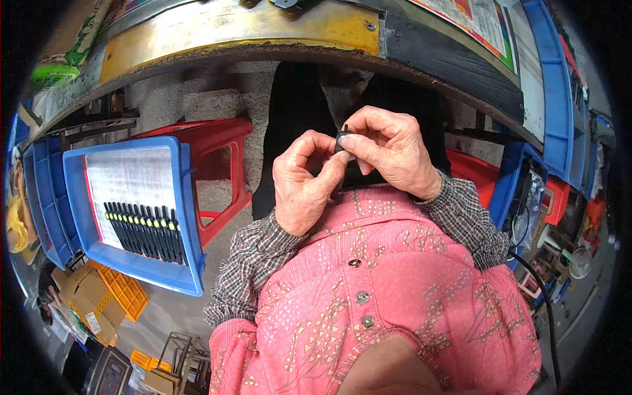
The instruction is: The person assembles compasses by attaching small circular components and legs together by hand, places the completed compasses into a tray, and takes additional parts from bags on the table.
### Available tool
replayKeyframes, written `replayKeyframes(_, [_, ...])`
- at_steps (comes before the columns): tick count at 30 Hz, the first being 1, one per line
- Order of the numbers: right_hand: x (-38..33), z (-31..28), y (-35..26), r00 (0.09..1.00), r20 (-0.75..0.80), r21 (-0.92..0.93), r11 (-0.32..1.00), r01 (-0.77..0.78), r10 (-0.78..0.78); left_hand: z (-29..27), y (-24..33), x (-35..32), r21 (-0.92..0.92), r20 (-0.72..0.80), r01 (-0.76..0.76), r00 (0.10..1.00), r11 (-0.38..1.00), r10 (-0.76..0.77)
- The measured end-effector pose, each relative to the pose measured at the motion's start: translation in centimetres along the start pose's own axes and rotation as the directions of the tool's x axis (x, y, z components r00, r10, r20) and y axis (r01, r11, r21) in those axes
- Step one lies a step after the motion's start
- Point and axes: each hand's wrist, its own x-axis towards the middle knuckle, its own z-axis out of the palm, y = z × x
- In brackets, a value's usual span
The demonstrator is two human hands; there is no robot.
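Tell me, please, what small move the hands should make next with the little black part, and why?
Probably carry it over to the blue tray and lay it at the row's end. Both the left hand and right hand pinch the small black part, and the row of black pieces with yellow tips lies there side by side.

Pink buttoned top (395,296), fine stripes, scattered cream triangle print. Three round grey buttons (361,297) down front placket. Underneath, grey-and-white checked shirt: sleeves (253,263) show past pink top, cuffs reach wrists. Left hand (304,184) and right hand (388,148) bare, no gloves, no rings or watch visible. Dark trousers (293,112) below.
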Motion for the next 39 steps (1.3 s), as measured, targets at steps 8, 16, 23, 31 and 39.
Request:
replayKeyframes(8, [0.0, -0.4, -0.1, 1.000, 0.009, 0.137, 0.991, -0.007, 0.005, 0.9, -0.7, -0.1, -0.341, 0.116, 0.063, 0.993, 0.938, -0.024])
replayKeyframes(16, [-0.1, -1.2, -1.4, 1.000, 0.024, 0.083, 0.997, -0.010, 0.008, 1.4, 1.0, 0.0, -0.156, 0.081, 0.058, 0.996, 0.986, -0.046])
replayKeyframes(23, [-0.7, -1.7, -2.5, 0.997, 0.042, 0.099, 0.993, 0.063, -0.068, 1.7, 1.7, 0.2, -0.268, 0.187, 0.031, 0.982, 0.963, 0.021])
replayKeyframes(31, [-0.9, -2.6, -3.1, 0.995, 0.033, 0.172, 0.981, 0.090, -0.097, 1.9, 2.9, 0.8, -0.290, 0.249, 0.075, 0.969, 0.954, -0.001])
replayKeyframes(39, [-1.1, -3.5, -4.3, 0.946, -0.031, -0.131, 0.940, 0.316, -0.322, 3.0, 4.4, 1.0, -0.160, 0.230, 0.000, 0.972, 0.987, 0.037])
